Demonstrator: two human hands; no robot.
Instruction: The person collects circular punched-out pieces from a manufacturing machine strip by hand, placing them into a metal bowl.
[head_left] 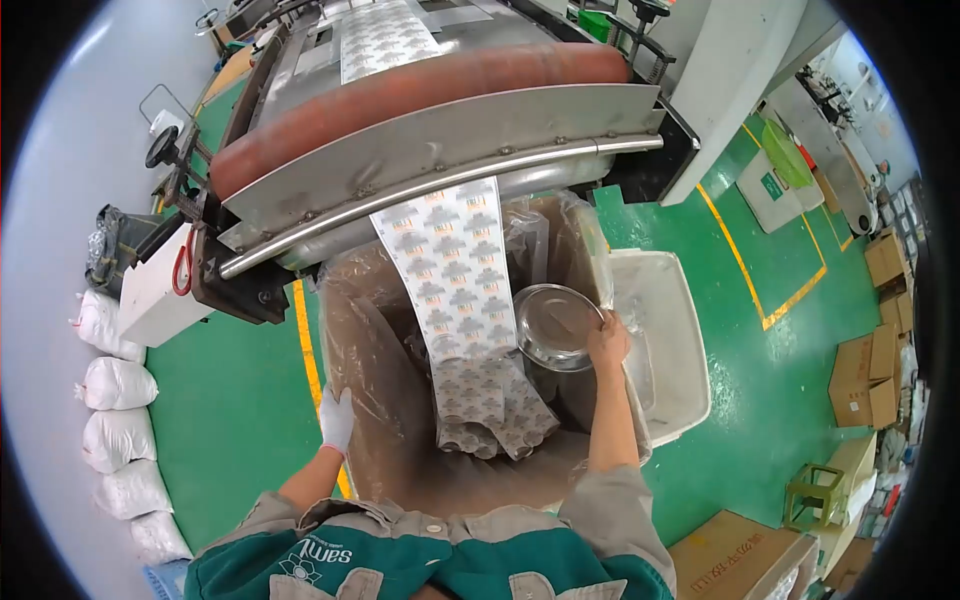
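Head view: R hand (608, 340) pinches steel bowl (550, 325) by its rim, inside lined box (370, 380), just right of printed film (455, 280) hanging from machine (430, 110). Bowl prob. stiff, light, slick, so the rim is the best hold. L hand (336, 420), gloved, on box's left edge; closed or not, can't tell.

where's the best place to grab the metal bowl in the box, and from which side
Probably the rim at its right edge, from the right. The bowl is tilted, open side toward the camera, so the thin rim is free to pinch. The strip hangs close on its left, blocking that side. The right hand holds it there.
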